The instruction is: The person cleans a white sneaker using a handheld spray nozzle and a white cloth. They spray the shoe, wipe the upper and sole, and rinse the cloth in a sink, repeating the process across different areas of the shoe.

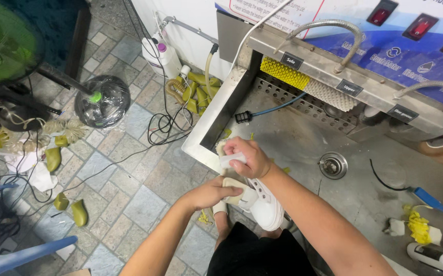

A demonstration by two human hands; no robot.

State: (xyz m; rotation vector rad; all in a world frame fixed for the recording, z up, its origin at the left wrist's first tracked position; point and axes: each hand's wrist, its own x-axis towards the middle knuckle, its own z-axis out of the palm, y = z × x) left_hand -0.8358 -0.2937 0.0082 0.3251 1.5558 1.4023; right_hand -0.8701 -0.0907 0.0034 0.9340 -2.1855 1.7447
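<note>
Both hands are being closed on a white sneaker (265, 207) at the sink's (303, 143) near rim: left hand (216, 191) gripping its side, right hand (247, 156) pinching its tongue.

Shoe-cleaning workshop: steel wash basin (303, 143) w/ brush rollers (303, 82), green shoe trees (78, 212) strewn on tiled floor (129, 194).

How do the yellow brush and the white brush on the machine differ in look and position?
The yellow brush sits further left, nearer the sink's corner; the white brush sits to its right. The yellow brush is bright, the white brush pale. Both are bristled rollers lying end to end in one line under the metal rail.
</note>
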